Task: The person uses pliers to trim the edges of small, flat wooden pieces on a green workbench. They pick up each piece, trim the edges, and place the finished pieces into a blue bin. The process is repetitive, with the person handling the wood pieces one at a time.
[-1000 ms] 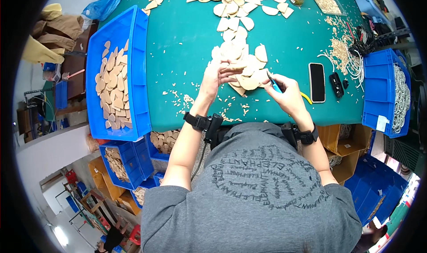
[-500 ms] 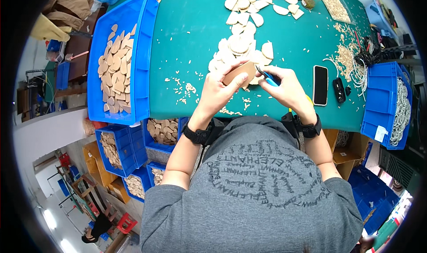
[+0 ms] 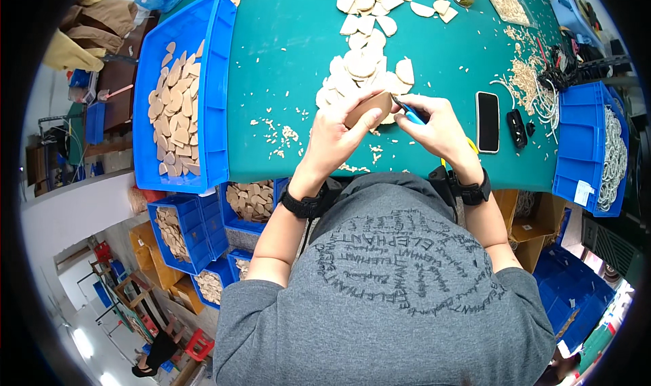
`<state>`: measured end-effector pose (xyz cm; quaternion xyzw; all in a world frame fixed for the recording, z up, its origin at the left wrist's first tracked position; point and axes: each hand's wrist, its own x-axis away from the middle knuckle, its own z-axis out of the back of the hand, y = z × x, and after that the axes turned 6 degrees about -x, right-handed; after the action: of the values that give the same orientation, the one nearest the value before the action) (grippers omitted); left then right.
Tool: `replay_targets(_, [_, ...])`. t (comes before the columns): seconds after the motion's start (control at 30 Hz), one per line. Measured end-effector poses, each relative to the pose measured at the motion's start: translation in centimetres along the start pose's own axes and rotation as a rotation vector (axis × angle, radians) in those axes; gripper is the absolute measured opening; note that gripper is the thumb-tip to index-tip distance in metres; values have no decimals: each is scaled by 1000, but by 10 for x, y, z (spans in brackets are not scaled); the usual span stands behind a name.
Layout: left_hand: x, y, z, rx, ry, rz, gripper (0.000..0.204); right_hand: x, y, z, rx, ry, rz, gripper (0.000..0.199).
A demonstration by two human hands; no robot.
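My left hand [image 3: 342,131] grips a flat tan teardrop-shaped piece [image 3: 370,107] just above the green table [image 3: 285,67]. My right hand [image 3: 437,129] holds a small blue-handled tool [image 3: 408,112] whose tip meets the edge of that piece. A heap of pale pieces [image 3: 363,70] of the same shape lies on the table just beyond both hands. Small pale trimmings [image 3: 281,136] are scattered on the green surface to the left of my left hand.
A long blue bin [image 3: 178,108] with tan pieces stands at the left. A black phone [image 3: 487,121] and a black key fob [image 3: 517,128] lie to the right, then a blue bin [image 3: 588,148] of pale cords. More blue bins [image 3: 196,233] sit under the table.
Both hands have lifted the tan piece and tool slightly off the heap and drawn closer together. The view has shifted a little to the right.
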<state>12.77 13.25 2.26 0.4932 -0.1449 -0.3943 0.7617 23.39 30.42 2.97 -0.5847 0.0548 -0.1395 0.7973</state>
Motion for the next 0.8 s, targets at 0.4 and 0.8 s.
replay_targets(0.4, [-1,-5,0,26,-19,21,33,-5,9,-1,-11,-16,-30,18])
replay_targets(0.8, [23,-100,154,-114,829,286,49,0,20,11,-75,106,-164,12])
